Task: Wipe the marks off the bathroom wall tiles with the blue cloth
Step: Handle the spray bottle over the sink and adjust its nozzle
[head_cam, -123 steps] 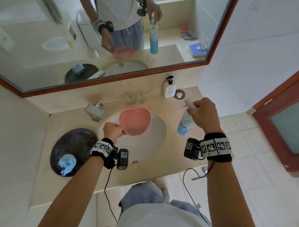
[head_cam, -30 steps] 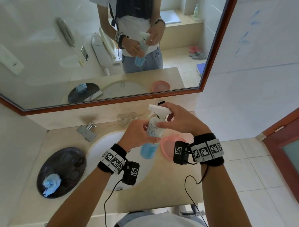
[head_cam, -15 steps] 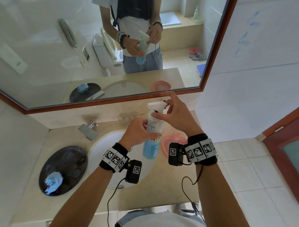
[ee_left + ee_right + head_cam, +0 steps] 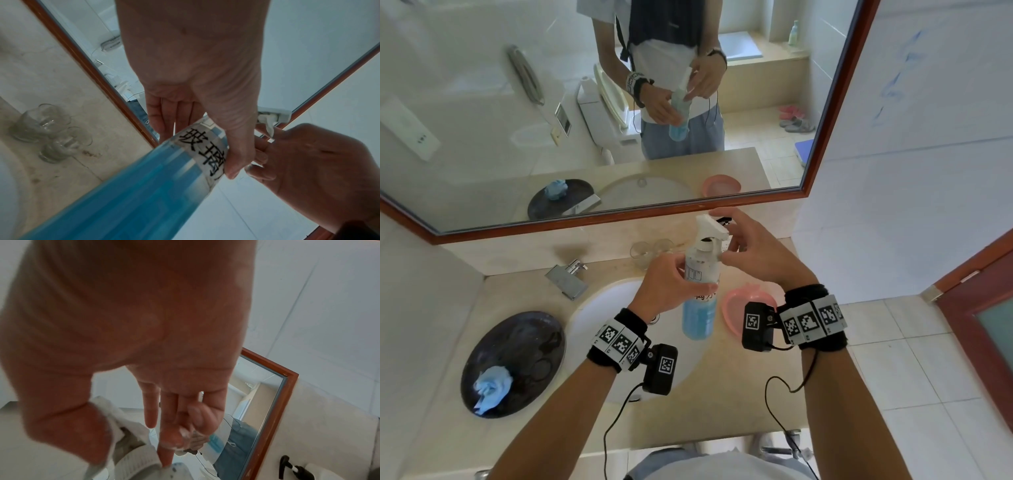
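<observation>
Bathroom vanity counter (image 4: 726,394): left hand (image 4: 664,287) grips a spray bottle (image 4: 700,291), right hand (image 4: 753,253) pinches its nozzle, likely preparing to spray; blue cloth (image 4: 491,385) waits on a dark dish (image 4: 517,342), next to fetch.

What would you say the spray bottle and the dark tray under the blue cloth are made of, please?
Spray bottle: probably clear plastic, since the blue liquid shows through, with a matt white plastic-looking trigger head. Dark tray: glossy and marbled, so perhaps stone or glazed ceramic; I cannot tell. Blue cloth: soft crumpled fabric.
</observation>
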The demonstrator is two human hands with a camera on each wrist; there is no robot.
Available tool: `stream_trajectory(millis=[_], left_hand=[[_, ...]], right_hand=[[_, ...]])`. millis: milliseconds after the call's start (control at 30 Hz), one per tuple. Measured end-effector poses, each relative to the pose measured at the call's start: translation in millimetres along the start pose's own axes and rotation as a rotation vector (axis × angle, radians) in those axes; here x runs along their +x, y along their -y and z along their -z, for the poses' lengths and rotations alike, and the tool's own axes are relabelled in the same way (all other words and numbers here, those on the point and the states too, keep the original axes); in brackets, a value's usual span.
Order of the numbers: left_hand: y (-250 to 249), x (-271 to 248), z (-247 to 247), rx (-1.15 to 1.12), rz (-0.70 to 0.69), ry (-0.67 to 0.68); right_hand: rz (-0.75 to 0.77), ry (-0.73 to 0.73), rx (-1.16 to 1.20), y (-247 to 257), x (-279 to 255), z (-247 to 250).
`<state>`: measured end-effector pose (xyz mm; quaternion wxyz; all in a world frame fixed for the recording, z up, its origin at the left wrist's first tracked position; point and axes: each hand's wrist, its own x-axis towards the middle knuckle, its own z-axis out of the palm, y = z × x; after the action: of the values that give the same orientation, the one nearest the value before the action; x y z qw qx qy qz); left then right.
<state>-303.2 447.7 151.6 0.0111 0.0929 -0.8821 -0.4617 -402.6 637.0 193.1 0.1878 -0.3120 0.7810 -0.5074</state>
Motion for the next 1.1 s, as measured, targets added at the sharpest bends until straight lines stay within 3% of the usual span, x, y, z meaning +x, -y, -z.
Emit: stream_trajectory(millis=[100, 367, 733, 967, 1100], left_hand=[[1.5, 1.3, -1.2, 0.014, -0.007, -0.005], [-2.0, 4.9, -2.9, 0.066, -0.009, -0.011], [2.0, 18.2, -4.5, 0.083, -0.086, 0.08], [20.5, 21.5, -34.1, 0.181, -0.015, 0.053], [30.1, 22.5, -50.5, 0.286, 0.018, 0.069]], right_hand=[[-0.014, 0.006, 0.029, 6.7, -0.8, -1.8], [0.006, -0.219, -0.033, 5.3, 4.5, -7.1], [0.081, -0.495, 0.259, 6.8, -10.1, 23.0], [0.022, -0.899, 0.534, -23.0, -31.4, 61.0], [-0.05, -1.067, 0.492, -54.2, -45.6, 77.5]])
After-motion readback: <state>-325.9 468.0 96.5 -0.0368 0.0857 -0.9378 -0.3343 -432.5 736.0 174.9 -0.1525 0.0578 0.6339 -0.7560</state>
